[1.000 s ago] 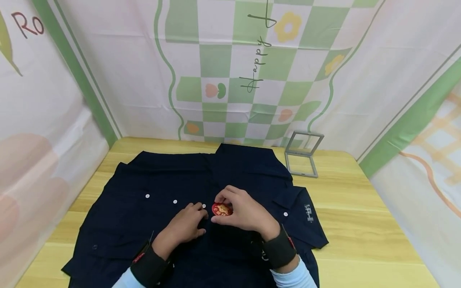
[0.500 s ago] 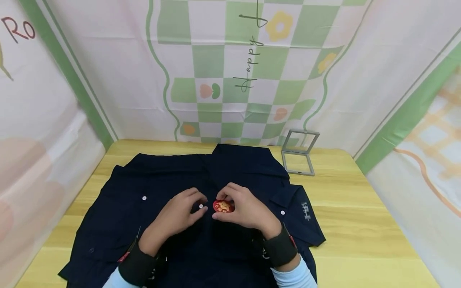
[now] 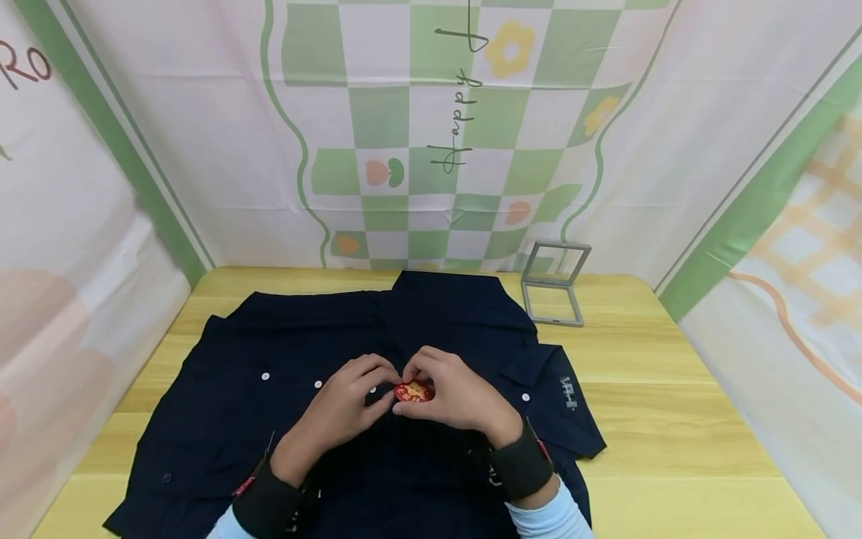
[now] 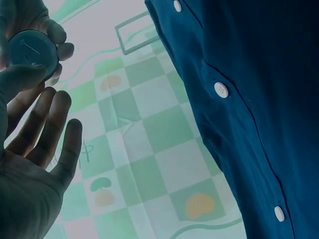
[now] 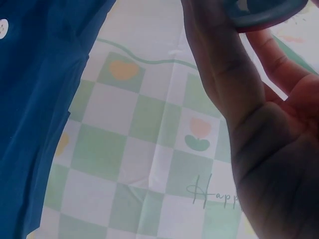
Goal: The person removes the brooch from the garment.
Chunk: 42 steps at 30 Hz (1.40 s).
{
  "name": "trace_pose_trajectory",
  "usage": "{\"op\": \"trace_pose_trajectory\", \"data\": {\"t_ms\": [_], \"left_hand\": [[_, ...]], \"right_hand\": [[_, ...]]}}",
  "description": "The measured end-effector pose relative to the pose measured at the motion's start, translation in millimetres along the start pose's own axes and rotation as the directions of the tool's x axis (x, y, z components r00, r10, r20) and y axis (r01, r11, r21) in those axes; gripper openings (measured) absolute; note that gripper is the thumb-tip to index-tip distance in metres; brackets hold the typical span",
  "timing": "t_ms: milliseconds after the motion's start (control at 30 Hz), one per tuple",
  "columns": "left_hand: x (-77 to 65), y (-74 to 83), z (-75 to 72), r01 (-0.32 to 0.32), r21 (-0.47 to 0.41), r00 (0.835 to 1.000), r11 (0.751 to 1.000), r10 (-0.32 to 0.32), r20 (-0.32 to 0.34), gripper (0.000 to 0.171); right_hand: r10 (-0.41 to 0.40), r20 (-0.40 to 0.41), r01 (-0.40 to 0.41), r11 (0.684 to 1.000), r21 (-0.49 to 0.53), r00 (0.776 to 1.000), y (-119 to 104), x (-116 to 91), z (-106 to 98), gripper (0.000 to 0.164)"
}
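Observation:
A round red pin badge (image 3: 412, 391) with a gold picture on its face is held above a dark navy shirt (image 3: 465, 314). My right hand (image 3: 461, 393) grips it by the rim, thumb low and fingers above. From the left, my left hand (image 3: 346, 400) pinches its near edge between thumb and fingertips. In the left wrist view the badge's back (image 4: 34, 50) shows a thin pin, and the left thumb overlaps its lower edge, the other fingers stretched out. Only part of the badge's rim (image 5: 271, 17) appears in the right wrist view.
The shirt lies spread on a wooden table (image 3: 673, 419), with white buttons (image 3: 266, 376) across its front. A grey hinged frame (image 3: 554, 284) stands open at the back right. Patterned cloth (image 3: 444, 120) hangs behind and at both sides.
My left hand lifted off the shirt and came right to the badge, its fingertips now touching the edge. My right hand keeps its grip. The head view shifted slightly.

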<state>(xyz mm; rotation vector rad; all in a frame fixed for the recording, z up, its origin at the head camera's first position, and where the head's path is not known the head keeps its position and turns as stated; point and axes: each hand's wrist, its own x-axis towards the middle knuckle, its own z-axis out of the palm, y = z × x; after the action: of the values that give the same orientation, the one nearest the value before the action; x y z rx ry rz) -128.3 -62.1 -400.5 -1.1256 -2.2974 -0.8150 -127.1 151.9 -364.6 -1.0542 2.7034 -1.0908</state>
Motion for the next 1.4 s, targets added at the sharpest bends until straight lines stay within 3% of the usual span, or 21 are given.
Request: {"op": "trace_pose_trajectory", "data": {"t_ms": [233, 400, 533, 733, 967, 1400], "left_hand": [[-0.6, -3.0, 2.5, -0.014, -0.02, 0.999, 1.0, 0.013, -0.039, 0.024], [2.3, -5.1, 2.2, -0.044, -0.107, 0.995, 0.993, 0.034, -0.089, 0.021], [4.5, -5.0, -2.4, -0.077, -0.167, 0.99, 0.983, 0.055, -0.133, 0.008], [9.4, -5.0, -10.7, -0.106, -0.212, 0.977, 0.972, 0.062, -0.203, 0.005], [9.2, -4.4, -14.6, -0.079, -0.227, 0.973, 0.971, 0.027, -0.228, 0.004], [19.1, 4.2, -31.2, -0.052, -0.256, 0.965, 0.965, -0.018, -0.262, 0.015]], "right_hand": [[-0.021, -0.015, 0.021, 1.0, -0.002, 1.0, 1, -1, 1, 0.022], [-0.023, -0.037, 0.025, 0.999, 0.044, 0.999, 0, -3, -2, 0.018], [-0.067, -0.074, 0.073, 0.994, 0.078, 0.995, -2, -3, -3, 0.017], [-0.16, -0.175, 0.171, 0.984, 0.047, 0.971, -6, -2, -5, 0.02], [-0.227, -0.235, 0.236, 0.972, 0.013, 0.945, -6, -1, -4, 0.014], [-0.261, -0.348, 0.268, 0.963, -0.028, 0.9, -12, 6, -4, 0.013]]}}
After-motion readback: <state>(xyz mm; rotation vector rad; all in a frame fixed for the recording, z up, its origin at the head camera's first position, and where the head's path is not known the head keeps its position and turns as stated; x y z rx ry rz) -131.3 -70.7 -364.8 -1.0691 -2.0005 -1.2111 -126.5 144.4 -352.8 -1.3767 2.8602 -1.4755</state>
